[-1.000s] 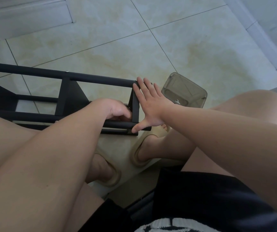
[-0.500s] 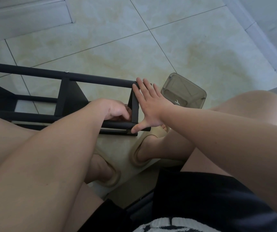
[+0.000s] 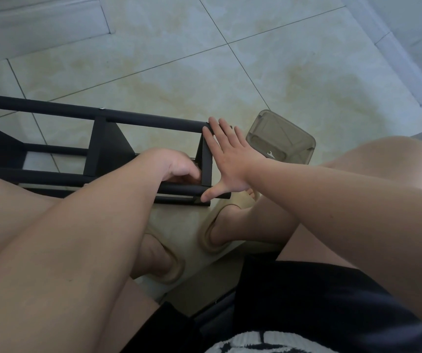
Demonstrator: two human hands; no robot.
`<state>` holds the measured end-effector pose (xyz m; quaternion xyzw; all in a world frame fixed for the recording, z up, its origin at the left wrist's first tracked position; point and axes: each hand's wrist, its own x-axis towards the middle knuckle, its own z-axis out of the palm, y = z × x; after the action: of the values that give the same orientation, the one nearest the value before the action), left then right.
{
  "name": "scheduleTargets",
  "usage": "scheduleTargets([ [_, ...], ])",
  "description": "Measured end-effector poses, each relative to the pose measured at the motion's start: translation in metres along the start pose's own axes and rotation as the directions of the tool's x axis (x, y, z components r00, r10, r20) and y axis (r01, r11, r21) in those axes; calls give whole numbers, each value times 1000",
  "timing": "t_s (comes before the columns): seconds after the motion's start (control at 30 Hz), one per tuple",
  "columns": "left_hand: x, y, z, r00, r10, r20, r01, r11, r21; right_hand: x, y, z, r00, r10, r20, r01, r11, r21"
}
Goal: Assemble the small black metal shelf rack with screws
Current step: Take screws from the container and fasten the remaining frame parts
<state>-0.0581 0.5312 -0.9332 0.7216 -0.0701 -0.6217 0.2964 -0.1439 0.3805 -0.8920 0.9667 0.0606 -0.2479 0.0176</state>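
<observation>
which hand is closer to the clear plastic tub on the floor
Right. The right hand lies flat against the end bar of the rack, close beside the tub. The left hand sits inside the frame, on the far side of that bar.

flat right hand (image 3: 233, 161) against rack (image 3: 148, 121)

No legible text or numbers, white print (image 3: 252, 340) on dark garment (image 3: 312, 299) unreadable

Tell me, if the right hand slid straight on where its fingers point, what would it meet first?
Probably nothing solid: the right hand lies flat against the end of the rack, fingertips at its top rail, and beyond them only floor tile shows. Depth is unclear.
</observation>
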Motion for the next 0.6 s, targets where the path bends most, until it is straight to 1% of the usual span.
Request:
scheduleTargets([
  [0.2,-1,1,-2,999,-45,4,45,999,26,0,0,-1,1000,6,-1,-6,1000,-7],
  [0.37,0,1,-4,999,-25,-24,26,998,65,0,-1,0,1000,2,-6,-2,1000,-9],
  [0.47,-1,3,-3,1000,-10,-15,11,996,84,-1,-1,0,1000,0,-5,0,1000,-1],
  [0.6,-2,3,-2,1000,6,-7,-5,998,68,-1,-2,0,1000,-1,-5,1,1000,-2],
])
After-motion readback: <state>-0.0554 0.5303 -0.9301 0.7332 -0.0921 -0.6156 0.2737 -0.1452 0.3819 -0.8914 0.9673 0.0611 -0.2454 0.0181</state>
